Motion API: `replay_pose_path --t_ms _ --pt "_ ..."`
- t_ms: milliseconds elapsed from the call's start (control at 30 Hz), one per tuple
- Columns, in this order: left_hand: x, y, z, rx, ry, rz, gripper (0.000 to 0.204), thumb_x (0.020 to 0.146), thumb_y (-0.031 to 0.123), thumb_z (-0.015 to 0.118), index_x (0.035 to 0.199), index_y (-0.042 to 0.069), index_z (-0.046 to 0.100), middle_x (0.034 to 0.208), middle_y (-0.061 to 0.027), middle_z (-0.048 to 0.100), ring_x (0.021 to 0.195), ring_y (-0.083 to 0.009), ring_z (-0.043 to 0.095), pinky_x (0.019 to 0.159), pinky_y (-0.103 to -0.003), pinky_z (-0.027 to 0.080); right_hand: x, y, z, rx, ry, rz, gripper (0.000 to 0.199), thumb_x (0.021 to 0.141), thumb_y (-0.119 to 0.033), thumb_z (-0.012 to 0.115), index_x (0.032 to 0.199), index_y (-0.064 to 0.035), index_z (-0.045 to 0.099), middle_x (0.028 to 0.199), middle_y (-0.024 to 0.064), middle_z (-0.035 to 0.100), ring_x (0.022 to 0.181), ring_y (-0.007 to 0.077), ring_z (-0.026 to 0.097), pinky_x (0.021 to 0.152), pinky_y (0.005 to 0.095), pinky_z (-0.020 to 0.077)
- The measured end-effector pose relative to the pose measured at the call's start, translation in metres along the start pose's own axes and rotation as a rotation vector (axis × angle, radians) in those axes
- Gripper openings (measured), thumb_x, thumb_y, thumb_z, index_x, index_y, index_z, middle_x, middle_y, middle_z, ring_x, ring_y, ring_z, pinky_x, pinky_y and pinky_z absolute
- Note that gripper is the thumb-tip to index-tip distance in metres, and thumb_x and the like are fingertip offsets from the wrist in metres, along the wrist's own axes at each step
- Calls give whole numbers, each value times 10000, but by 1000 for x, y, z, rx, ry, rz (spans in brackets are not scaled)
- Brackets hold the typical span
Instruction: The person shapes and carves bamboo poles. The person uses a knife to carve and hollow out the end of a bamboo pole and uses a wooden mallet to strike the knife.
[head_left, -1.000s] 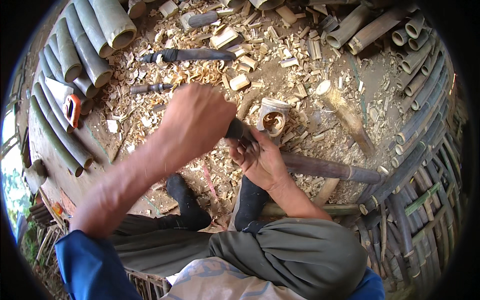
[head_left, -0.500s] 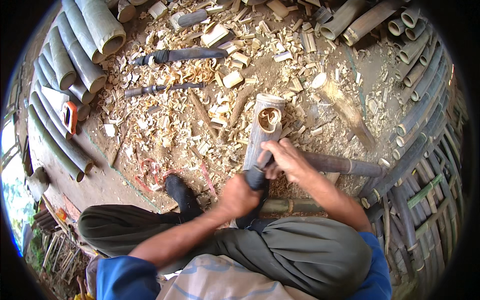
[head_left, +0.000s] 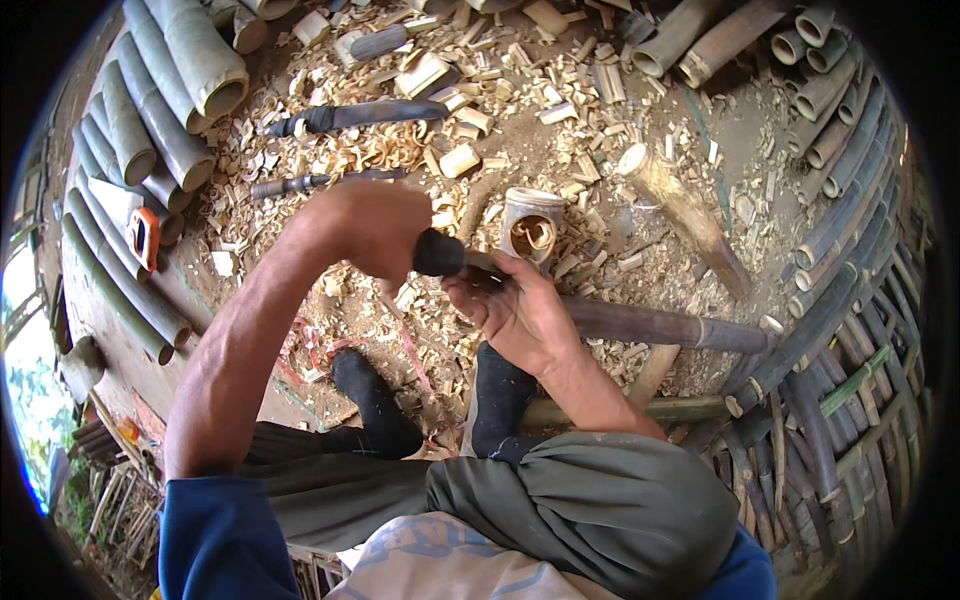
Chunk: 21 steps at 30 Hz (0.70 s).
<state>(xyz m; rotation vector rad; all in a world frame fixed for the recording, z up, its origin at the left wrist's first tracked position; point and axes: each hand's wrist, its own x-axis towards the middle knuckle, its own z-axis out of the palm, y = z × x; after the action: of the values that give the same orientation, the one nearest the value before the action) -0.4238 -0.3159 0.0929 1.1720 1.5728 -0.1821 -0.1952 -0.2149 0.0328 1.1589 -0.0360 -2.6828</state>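
Head view: I see the left hand [head_left: 375, 232] closed on a black-handled tool [head_left: 438, 254], the right hand [head_left: 520, 312] curled round it too, partly hiding a bamboo tube [head_left: 515, 216]; wood chips [head_left: 365, 152], a knife [head_left: 372, 113] and a saw [head_left: 119, 205] lie around.

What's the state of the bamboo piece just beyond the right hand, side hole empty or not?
Not empty: curled pale shavings show through the side of the bamboo piece. How deep they go, cannot tell.

head-worn left fisheye | faces down | near, above lap [head_left: 610, 500]
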Motion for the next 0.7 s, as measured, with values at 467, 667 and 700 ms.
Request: replay_pose_path --t_ms 467,667,700 --pt "49 183 193 -1039 517 -427 546 796 196 783 1157 -151 564 919 -324 714 867 -484 726 806 -510 601 -36 -52 -30 -1493 426 -147 422 982 -322 515 782 -1 702 684 108 657 448 162 541 351 302 417" --pt "7 107 201 -977 526 -437 439 785 295 836 1078 16 668 874 -202 740 802 -370 744 778 -484 589 -11 -20 -19 -1000 393 -57 297 951 -220 575 828 31 678 734 116 657 514 175 608 361 272 502" --pt "4 90 193 -931 571 -464 388 775 264 826 1051 21 702 852 -188 741 788 -348 747 780 -472 592 4 -17 -13 -895 340 -83 281 960 -218 582 851 25 672 801 130 667 583 190 640 394 285 541"
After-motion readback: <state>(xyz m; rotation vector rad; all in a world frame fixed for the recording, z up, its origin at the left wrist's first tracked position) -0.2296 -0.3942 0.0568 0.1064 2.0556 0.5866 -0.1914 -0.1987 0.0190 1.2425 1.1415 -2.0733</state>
